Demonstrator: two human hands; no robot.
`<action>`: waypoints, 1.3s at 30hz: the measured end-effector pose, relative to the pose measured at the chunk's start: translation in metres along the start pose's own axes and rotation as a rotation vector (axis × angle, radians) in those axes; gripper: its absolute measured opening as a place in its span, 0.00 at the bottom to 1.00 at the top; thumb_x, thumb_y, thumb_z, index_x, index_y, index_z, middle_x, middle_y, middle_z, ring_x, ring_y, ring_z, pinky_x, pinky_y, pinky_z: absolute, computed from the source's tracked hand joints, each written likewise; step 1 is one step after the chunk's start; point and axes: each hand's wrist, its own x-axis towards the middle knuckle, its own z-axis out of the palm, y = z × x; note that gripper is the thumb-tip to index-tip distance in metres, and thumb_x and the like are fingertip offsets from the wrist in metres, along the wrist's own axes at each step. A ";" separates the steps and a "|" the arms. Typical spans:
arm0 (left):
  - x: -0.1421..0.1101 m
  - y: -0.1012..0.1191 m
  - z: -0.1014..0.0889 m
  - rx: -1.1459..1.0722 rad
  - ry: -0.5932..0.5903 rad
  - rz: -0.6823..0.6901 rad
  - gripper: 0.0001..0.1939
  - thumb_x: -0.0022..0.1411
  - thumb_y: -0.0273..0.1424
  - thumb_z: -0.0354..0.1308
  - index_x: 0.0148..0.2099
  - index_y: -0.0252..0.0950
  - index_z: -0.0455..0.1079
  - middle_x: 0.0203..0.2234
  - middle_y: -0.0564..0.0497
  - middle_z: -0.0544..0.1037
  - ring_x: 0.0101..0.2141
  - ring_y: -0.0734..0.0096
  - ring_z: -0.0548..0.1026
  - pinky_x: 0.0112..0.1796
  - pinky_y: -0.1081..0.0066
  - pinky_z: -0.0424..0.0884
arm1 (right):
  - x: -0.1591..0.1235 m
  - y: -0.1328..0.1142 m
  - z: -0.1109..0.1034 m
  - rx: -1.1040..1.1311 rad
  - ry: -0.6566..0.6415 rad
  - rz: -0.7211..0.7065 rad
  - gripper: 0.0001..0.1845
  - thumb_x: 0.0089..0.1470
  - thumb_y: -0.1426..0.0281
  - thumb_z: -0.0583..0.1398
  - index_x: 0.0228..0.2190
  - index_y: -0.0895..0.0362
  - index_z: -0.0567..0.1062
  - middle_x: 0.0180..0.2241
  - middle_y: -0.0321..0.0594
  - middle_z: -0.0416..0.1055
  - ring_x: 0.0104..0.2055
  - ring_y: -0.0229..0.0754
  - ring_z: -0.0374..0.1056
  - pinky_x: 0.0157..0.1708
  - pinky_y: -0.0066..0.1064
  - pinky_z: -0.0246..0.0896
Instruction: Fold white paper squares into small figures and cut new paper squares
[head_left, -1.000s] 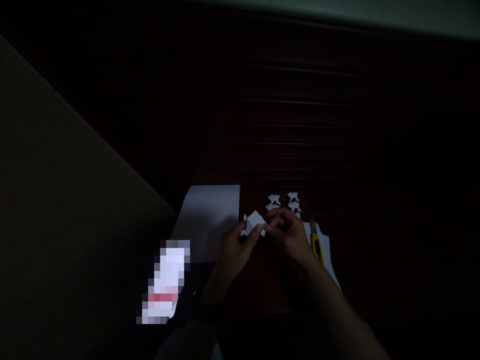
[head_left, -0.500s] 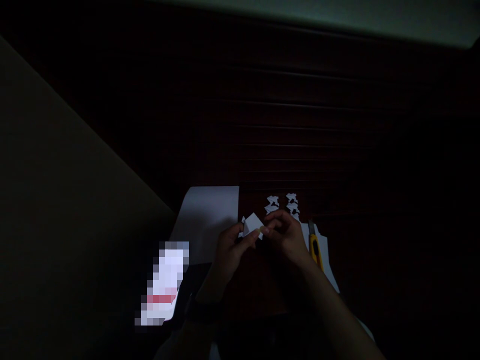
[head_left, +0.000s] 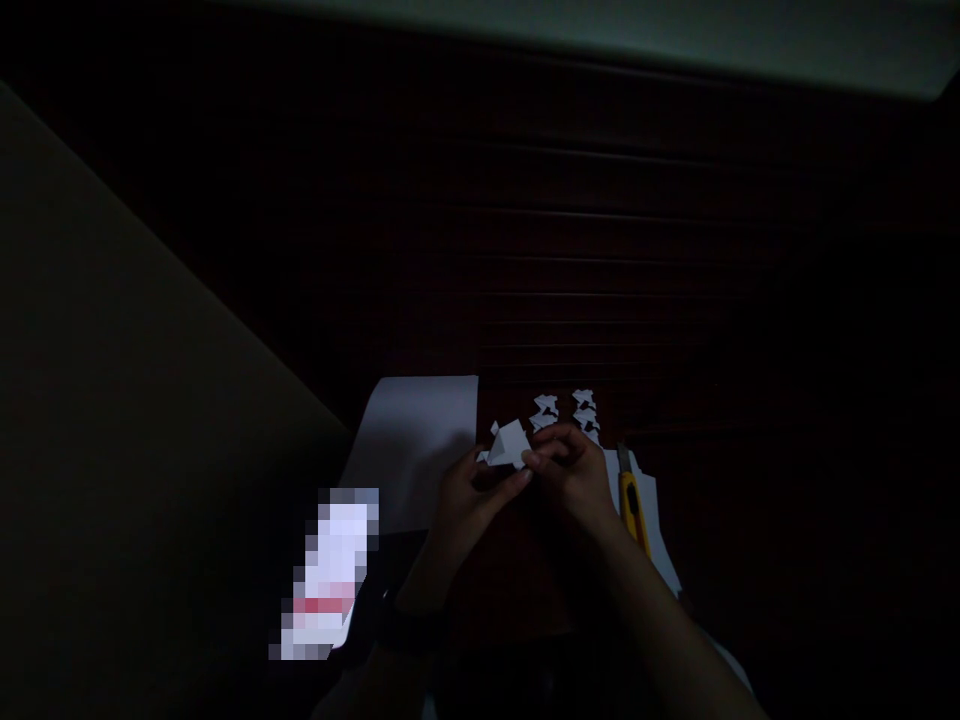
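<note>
A small white folded paper figure [head_left: 511, 444] is held up between my two hands over the dark table. My left hand [head_left: 466, 502] grips its lower left side, thumb reaching along the bottom edge. My right hand [head_left: 574, 475] pinches its right corner between thumb and fingers. Little folded points stick out at the paper's left side. Just beyond my right hand lie similar folded paper figures [head_left: 546, 408] in one row and more folded paper figures [head_left: 584, 408] in a second row, partly hidden by the hand.
A stack of white paper [head_left: 420, 420] lies at the left. A lit, blurred phone [head_left: 334, 560] is nearer on that side. To the right, a yellow box cutter [head_left: 632, 505] rests on white paper sheets [head_left: 660, 540]. Dark slats rise behind; the room is dim.
The folded paper has turned and tilted in my hands, showing more of its side points. My left thumb has slid right along its lower edge, nearer my right fingertips.
</note>
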 end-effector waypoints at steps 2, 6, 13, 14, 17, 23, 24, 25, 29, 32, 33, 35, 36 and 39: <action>0.002 -0.004 0.001 -0.031 0.013 -0.031 0.15 0.48 0.36 0.66 0.39 0.34 0.75 0.34 0.47 0.80 0.36 0.63 0.76 0.35 0.71 0.70 | -0.001 0.004 0.002 0.027 0.044 0.003 0.14 0.43 0.68 0.67 0.34 0.54 0.71 0.22 0.32 0.71 0.25 0.37 0.66 0.28 0.29 0.61; 0.004 -0.012 -0.001 -0.033 0.097 -0.073 0.13 0.49 0.38 0.64 0.33 0.32 0.77 0.29 0.48 0.80 0.31 0.64 0.76 0.31 0.72 0.70 | -0.003 0.011 0.006 0.042 0.043 0.015 0.15 0.43 0.68 0.67 0.35 0.55 0.71 0.24 0.33 0.73 0.26 0.37 0.68 0.31 0.30 0.63; 0.006 -0.020 -0.009 -0.033 0.157 -0.145 0.12 0.45 0.38 0.67 0.25 0.32 0.75 0.21 0.51 0.78 0.25 0.67 0.74 0.26 0.73 0.66 | 0.002 -0.001 -0.007 -0.108 -0.016 -0.057 0.18 0.44 0.69 0.66 0.39 0.54 0.71 0.33 0.38 0.74 0.36 0.40 0.70 0.39 0.34 0.64; 0.006 -0.021 -0.009 -0.025 0.147 -0.163 0.12 0.44 0.38 0.67 0.25 0.32 0.75 0.21 0.50 0.78 0.25 0.67 0.74 0.27 0.73 0.66 | 0.002 -0.004 -0.008 -0.121 -0.032 -0.074 0.18 0.44 0.69 0.66 0.39 0.53 0.71 0.36 0.39 0.74 0.38 0.41 0.69 0.41 0.35 0.64; 0.006 -0.021 -0.010 0.034 0.068 -0.194 0.12 0.43 0.37 0.68 0.23 0.32 0.75 0.19 0.52 0.76 0.24 0.70 0.72 0.26 0.74 0.64 | 0.001 -0.011 -0.010 -0.159 -0.125 -0.100 0.18 0.44 0.68 0.66 0.40 0.53 0.72 0.40 0.39 0.72 0.43 0.43 0.68 0.44 0.35 0.63; 0.005 -0.012 -0.011 0.003 -0.140 -0.186 0.12 0.50 0.37 0.64 0.26 0.32 0.74 0.21 0.52 0.75 0.25 0.73 0.71 0.26 0.76 0.65 | 0.001 -0.008 -0.011 -0.282 -0.036 -0.054 0.15 0.44 0.70 0.65 0.37 0.54 0.72 0.24 0.33 0.71 0.28 0.39 0.68 0.32 0.31 0.63; 0.005 -0.011 -0.011 -0.047 -0.151 -0.189 0.11 0.51 0.37 0.63 0.28 0.33 0.74 0.24 0.51 0.75 0.27 0.72 0.72 0.28 0.75 0.67 | 0.002 -0.008 -0.011 -0.280 -0.025 -0.052 0.15 0.44 0.70 0.65 0.37 0.54 0.71 0.24 0.33 0.71 0.27 0.39 0.68 0.31 0.30 0.63; 0.005 -0.011 -0.011 -0.102 -0.152 -0.195 0.11 0.52 0.37 0.62 0.30 0.33 0.74 0.26 0.50 0.76 0.30 0.71 0.73 0.31 0.74 0.68 | 0.002 -0.007 -0.012 -0.274 -0.026 -0.051 0.15 0.44 0.70 0.65 0.37 0.54 0.71 0.24 0.33 0.71 0.26 0.39 0.68 0.30 0.30 0.63; 0.004 -0.011 -0.010 -0.242 -0.089 -0.217 0.11 0.53 0.36 0.62 0.35 0.33 0.74 0.29 0.50 0.75 0.31 0.71 0.73 0.36 0.68 0.72 | 0.002 -0.005 -0.011 -0.280 -0.070 -0.074 0.10 0.46 0.71 0.63 0.34 0.55 0.72 0.25 0.34 0.71 0.28 0.39 0.68 0.29 0.29 0.62; 0.004 -0.008 -0.012 -0.288 -0.032 -0.213 0.11 0.51 0.35 0.64 0.36 0.34 0.74 0.28 0.51 0.74 0.28 0.73 0.72 0.36 0.66 0.74 | 0.001 -0.005 -0.011 -0.333 -0.166 -0.115 0.05 0.48 0.72 0.62 0.31 0.55 0.74 0.29 0.35 0.72 0.33 0.39 0.68 0.35 0.31 0.62; 0.004 -0.007 -0.012 -0.297 -0.022 -0.211 0.11 0.51 0.35 0.64 0.36 0.34 0.74 0.29 0.51 0.75 0.29 0.73 0.72 0.36 0.67 0.74 | 0.000 -0.006 -0.012 -0.358 -0.218 -0.122 0.06 0.48 0.72 0.62 0.33 0.54 0.76 0.31 0.36 0.72 0.34 0.40 0.68 0.36 0.32 0.62; 0.004 -0.004 -0.014 -0.299 -0.025 -0.206 0.11 0.51 0.35 0.63 0.37 0.34 0.74 0.32 0.49 0.76 0.32 0.71 0.73 0.36 0.68 0.73 | 0.000 -0.010 -0.016 -0.421 -0.317 -0.132 0.12 0.47 0.72 0.64 0.37 0.52 0.77 0.34 0.37 0.72 0.38 0.41 0.67 0.40 0.34 0.62; 0.004 -0.002 -0.015 -0.291 -0.035 -0.200 0.11 0.52 0.35 0.63 0.37 0.34 0.74 0.34 0.48 0.76 0.34 0.70 0.74 0.36 0.69 0.73 | 0.000 -0.013 -0.018 -0.456 -0.351 -0.142 0.16 0.46 0.72 0.65 0.39 0.50 0.77 0.37 0.37 0.71 0.40 0.42 0.67 0.41 0.35 0.62; 0.002 -0.001 -0.017 -0.242 -0.084 -0.178 0.12 0.54 0.36 0.61 0.39 0.35 0.75 0.38 0.46 0.77 0.38 0.66 0.74 0.36 0.69 0.72 | 0.000 -0.022 -0.027 -0.556 -0.358 -0.208 0.22 0.41 0.74 0.68 0.40 0.46 0.77 0.46 0.38 0.66 0.49 0.45 0.63 0.49 0.39 0.59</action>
